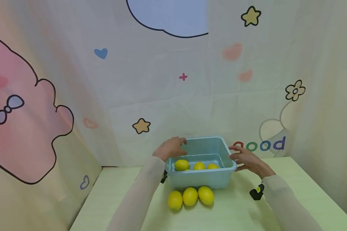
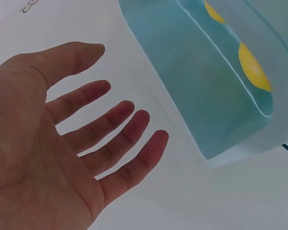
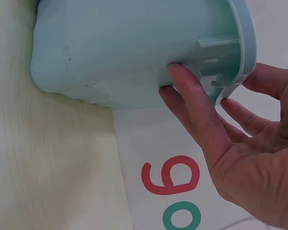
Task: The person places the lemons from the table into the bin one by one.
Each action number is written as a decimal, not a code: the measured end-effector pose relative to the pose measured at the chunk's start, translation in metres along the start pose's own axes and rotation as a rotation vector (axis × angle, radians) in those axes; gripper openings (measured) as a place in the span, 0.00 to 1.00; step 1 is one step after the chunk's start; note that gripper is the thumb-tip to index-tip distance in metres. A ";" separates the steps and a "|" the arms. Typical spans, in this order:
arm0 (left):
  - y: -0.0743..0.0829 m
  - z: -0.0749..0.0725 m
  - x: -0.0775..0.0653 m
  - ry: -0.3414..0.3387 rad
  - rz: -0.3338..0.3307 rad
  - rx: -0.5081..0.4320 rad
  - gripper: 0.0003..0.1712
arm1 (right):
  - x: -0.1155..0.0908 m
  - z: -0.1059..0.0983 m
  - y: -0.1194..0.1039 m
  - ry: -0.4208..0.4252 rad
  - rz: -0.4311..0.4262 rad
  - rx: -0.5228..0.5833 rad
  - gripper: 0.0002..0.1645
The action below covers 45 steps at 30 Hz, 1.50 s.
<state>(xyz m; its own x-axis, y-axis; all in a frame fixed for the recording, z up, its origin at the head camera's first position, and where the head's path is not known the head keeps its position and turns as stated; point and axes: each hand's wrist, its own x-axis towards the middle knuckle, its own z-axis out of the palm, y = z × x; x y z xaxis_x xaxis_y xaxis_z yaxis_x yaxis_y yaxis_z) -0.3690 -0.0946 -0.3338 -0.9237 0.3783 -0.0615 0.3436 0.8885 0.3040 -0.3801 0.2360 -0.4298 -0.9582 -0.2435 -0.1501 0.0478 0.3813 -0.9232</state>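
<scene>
A light blue plastic bin (image 1: 200, 179) stands on the table, with several lemons (image 1: 181, 165) inside it. Three more lemons (image 1: 190, 196) lie in a row on the table just in front of the bin. My left hand (image 1: 171, 148) is raised at the bin's left end, its fingers spread and slightly bent. In the left wrist view, a gap shows between that hand (image 2: 86, 129) and the rim. At the right end, my right hand (image 1: 250, 160) grips the bin's rim. The right wrist view shows two fingers (image 3: 192, 96) against the outer wall beneath it.
The pale wood-patterned table (image 1: 118, 195) meets a printed cloth backdrop (image 1: 156, 89) right behind the bin. Another stretch of cloth (image 1: 31, 134) hangs along the left side. Both forearms in light sleeves (image 1: 144, 189) reach in from the front.
</scene>
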 end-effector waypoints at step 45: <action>-0.019 0.051 -0.101 0.382 0.172 0.075 0.22 | 0.000 0.000 0.004 0.012 -0.006 0.000 0.39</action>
<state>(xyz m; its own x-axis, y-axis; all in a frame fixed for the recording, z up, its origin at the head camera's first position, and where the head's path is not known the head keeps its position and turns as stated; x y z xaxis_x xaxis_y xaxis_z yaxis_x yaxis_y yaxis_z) -0.2739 -0.1362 -0.3823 -0.8432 0.4118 0.3457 0.4969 0.8424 0.2085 -0.3797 0.2371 -0.4332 -0.9617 -0.2353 -0.1405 0.0420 0.3802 -0.9240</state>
